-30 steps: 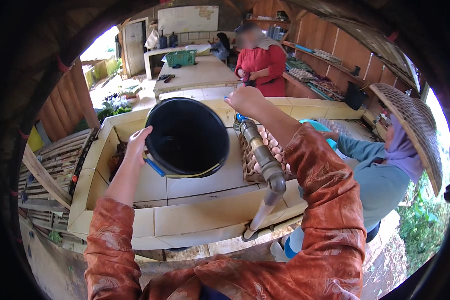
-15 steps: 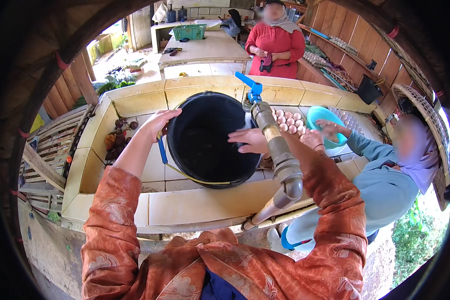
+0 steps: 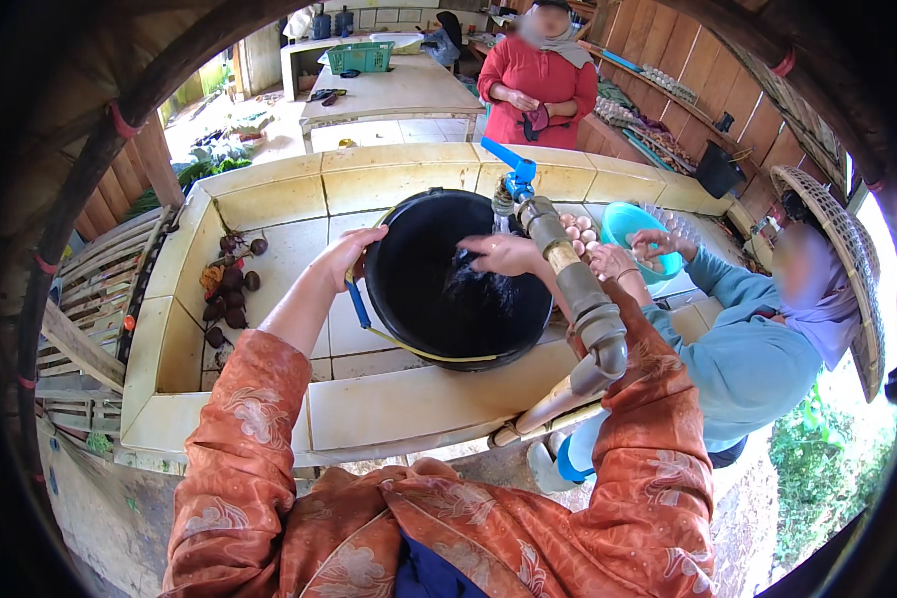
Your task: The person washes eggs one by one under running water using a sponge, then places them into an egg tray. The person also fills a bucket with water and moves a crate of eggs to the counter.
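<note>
A black bucket (image 3: 409,289) stands in the tiled basin, its handle, with a blue grip (image 3: 358,303), hanging down at the near left side. My left hand (image 3: 347,259) grips the bucket's left rim. Inside the bucket's mouth, my right hand (image 3: 505,255) is held with its fingers stretched out and apart, holding nothing. A tap with a blue lever (image 3: 508,156) rises at the bucket's far right side, and water runs from it into the bucket. Ripples and splashes show on the dark surface below my right hand.
Dark round fruits (image 3: 232,284) lie at the basin's left. To the right, a co-worker's hands are at eggs (image 3: 574,228) and a turquoise bowl (image 3: 618,221). The tap's thick pipe (image 3: 590,309) crosses beside my right forearm. Another person in red (image 3: 538,90) stands beyond the basin.
The bucket has shifted right in the basin, with my left hand on its rim. My right hand has moved slightly away from me, and splashes now show in the bucket.
</note>
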`<control>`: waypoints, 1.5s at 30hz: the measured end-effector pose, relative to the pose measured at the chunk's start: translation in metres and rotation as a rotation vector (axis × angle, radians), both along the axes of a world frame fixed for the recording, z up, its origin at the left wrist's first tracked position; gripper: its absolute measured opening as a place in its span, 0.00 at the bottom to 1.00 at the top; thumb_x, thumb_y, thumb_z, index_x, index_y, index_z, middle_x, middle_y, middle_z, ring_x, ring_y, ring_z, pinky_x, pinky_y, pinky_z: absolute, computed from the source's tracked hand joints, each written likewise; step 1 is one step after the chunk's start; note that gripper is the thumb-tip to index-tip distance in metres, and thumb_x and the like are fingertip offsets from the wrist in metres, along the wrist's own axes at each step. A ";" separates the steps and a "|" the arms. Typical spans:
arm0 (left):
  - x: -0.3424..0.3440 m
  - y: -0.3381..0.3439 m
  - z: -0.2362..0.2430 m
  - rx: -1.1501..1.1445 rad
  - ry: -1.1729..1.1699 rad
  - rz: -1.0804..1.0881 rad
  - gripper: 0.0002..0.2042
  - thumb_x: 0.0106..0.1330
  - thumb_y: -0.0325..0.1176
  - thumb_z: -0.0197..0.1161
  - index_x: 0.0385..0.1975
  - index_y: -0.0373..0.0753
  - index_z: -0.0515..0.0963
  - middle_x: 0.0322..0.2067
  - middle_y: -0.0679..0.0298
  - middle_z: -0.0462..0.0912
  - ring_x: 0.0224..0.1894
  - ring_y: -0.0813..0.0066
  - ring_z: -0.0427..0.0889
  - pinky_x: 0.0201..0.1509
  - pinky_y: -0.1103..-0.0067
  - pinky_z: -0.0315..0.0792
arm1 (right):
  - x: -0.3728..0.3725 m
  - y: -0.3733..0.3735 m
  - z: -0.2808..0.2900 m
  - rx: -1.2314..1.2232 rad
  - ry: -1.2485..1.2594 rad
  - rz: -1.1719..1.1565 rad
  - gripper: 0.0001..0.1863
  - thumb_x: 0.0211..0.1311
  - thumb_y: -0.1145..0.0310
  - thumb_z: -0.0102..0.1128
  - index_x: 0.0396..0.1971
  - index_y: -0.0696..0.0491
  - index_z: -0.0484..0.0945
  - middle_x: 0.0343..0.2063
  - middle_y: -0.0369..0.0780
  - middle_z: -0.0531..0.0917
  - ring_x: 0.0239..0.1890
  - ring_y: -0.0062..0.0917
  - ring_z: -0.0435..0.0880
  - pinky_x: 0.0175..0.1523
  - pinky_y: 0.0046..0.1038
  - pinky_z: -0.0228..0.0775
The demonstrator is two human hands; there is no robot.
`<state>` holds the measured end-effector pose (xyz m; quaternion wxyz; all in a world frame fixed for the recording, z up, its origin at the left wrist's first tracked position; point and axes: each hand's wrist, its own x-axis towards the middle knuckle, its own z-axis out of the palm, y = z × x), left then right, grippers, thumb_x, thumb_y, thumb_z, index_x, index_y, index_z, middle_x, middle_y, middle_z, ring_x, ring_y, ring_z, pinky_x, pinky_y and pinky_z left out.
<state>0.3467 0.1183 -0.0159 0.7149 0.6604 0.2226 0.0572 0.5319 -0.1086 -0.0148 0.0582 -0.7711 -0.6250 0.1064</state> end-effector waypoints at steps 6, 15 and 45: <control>-0.018 -0.005 -0.019 -0.168 0.041 0.082 0.13 0.61 0.47 0.57 0.26 0.44 0.75 0.14 0.72 0.71 0.10 0.83 0.63 0.12 0.86 0.51 | -0.010 0.004 0.000 0.138 0.377 -0.221 0.29 0.57 0.57 0.53 0.56 0.56 0.65 0.53 0.48 0.71 0.55 0.37 0.69 0.59 0.32 0.60; 0.014 -0.012 0.014 1.369 -0.415 0.046 0.15 0.59 0.43 0.60 0.38 0.38 0.74 0.44 0.53 0.77 0.48 0.63 0.75 0.45 0.70 0.69 | 0.015 -0.009 0.001 0.218 1.290 -0.316 0.31 0.61 0.61 0.52 0.62 0.54 0.55 0.59 0.43 0.65 0.58 0.36 0.66 0.62 0.35 0.58; -0.040 0.010 -0.027 0.016 -0.097 0.069 0.12 0.59 0.31 0.58 0.40 0.45 0.65 0.28 0.67 0.73 0.26 0.79 0.75 0.27 0.79 0.71 | -0.017 0.010 0.026 -0.098 0.112 0.016 0.25 0.61 0.64 0.50 0.58 0.50 0.64 0.46 0.49 0.76 0.48 0.37 0.76 0.52 0.27 0.66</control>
